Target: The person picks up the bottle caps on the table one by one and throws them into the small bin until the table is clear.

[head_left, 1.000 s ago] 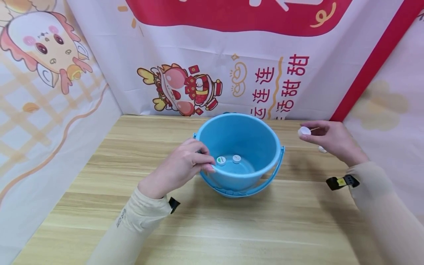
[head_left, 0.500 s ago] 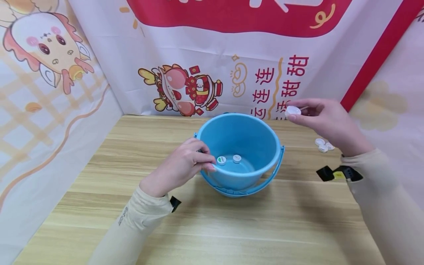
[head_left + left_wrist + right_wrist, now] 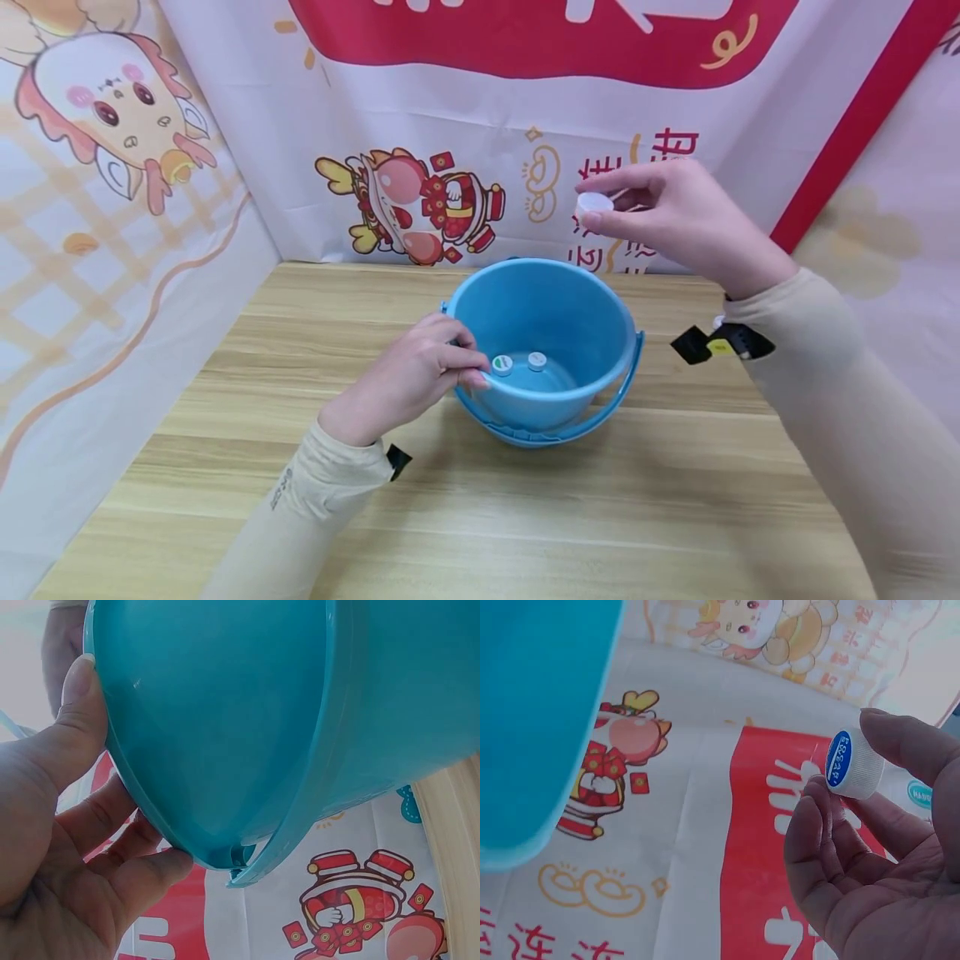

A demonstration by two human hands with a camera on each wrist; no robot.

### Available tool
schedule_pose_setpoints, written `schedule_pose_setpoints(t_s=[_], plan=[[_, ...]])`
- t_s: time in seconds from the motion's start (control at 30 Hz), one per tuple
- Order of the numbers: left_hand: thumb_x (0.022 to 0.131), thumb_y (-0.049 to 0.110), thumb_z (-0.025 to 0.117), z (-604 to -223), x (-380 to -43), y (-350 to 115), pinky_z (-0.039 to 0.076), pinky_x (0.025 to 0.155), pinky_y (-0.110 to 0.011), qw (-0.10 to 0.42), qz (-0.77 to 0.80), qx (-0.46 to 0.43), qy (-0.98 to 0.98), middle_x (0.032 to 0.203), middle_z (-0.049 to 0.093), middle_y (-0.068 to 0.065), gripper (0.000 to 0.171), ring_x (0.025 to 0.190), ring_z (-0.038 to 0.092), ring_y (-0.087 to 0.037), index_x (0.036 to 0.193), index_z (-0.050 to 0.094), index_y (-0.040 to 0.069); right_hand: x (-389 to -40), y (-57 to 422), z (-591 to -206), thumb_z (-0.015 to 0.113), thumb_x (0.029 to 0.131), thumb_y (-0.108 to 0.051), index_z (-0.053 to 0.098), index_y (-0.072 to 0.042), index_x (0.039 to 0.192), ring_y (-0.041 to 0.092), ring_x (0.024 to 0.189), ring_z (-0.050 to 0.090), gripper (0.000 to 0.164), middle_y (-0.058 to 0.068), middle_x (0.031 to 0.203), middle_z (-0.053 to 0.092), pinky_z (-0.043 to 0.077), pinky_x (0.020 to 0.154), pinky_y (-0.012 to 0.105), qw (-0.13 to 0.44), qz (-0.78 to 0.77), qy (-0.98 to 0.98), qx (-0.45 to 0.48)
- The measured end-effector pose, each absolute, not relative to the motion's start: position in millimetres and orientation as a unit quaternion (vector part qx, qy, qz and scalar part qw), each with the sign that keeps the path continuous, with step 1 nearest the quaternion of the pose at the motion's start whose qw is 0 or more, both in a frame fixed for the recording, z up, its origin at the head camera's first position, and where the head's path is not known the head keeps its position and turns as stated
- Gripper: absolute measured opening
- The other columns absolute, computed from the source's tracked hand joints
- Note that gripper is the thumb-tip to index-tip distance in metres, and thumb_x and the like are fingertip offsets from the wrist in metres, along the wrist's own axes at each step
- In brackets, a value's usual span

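Note:
A blue bucket (image 3: 551, 310) stands on the table, its handle lowered toward the front. My left hand (image 3: 420, 367) grips the bucket's rim at the near left; the left wrist view has the thumb (image 3: 79, 701) at the rim's edge. Inside, on the bottom, lie a bottle cap with a green mark (image 3: 502, 365) and a white bottle cap (image 3: 537, 361). Up above the bucket's far right, my right hand (image 3: 667, 212) pinches another white bottle cap (image 3: 595, 205) between thumb and fingers. This cap's blue lettered top (image 3: 840, 760) shows in the right wrist view, along with a teal oval label (image 3: 920, 793) behind the thumb.
The wooden table (image 3: 405, 517) spreads around the bucket. Beyond my right sleeve (image 3: 810, 350), a sliver of a white cap (image 3: 718, 322) shows, mostly hidden. A printed cloth wall (image 3: 300, 183) closes off the back and both sides.
My right hand has moved left and up with the white bottle cap, away from the loose caps at the right. The left hand has stayed on the bucket's rim.

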State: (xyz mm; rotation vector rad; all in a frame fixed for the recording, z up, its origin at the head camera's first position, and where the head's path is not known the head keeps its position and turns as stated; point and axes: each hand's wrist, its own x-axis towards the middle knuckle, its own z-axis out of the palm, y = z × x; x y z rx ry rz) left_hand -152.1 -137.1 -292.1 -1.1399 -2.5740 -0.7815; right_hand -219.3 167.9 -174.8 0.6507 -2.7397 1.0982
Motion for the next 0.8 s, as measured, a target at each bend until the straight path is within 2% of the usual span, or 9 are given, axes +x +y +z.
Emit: schedule_pose_setpoints(t_s=[0.43,0.8], plan=[[0.081,0.017,0.080,-292,-152,-138,0.053,0.076,-0.025,0.113,-0.268,-0.395,-0.871,0.096,0.064,0.000,0.023,0.097,0.052,-0.017,0.103,0.080,0.013,-227,126,-174,0.076,0.086,-0.044,0.066,-0.021,0.132,0.022,0.092,0.061,0.052,0.002,0.112,0.066,0.056,0.073,0.028,0.049,0.358,-0.896,0.259],[0.082,0.016,0.080,-292,-152,-138,0.053,0.074,-0.024,0.105,-0.275,-0.388,-0.873,0.097,0.064,-0.001,0.023,0.099,0.052,-0.017,0.105,0.079,0.013,-230,117,-181,0.076,0.086,-0.045,0.066,-0.022,0.131,0.022,0.091,0.061,0.052,0.000,0.113,0.067,0.057,0.071,0.032,0.035,0.358,-0.893,0.270]])
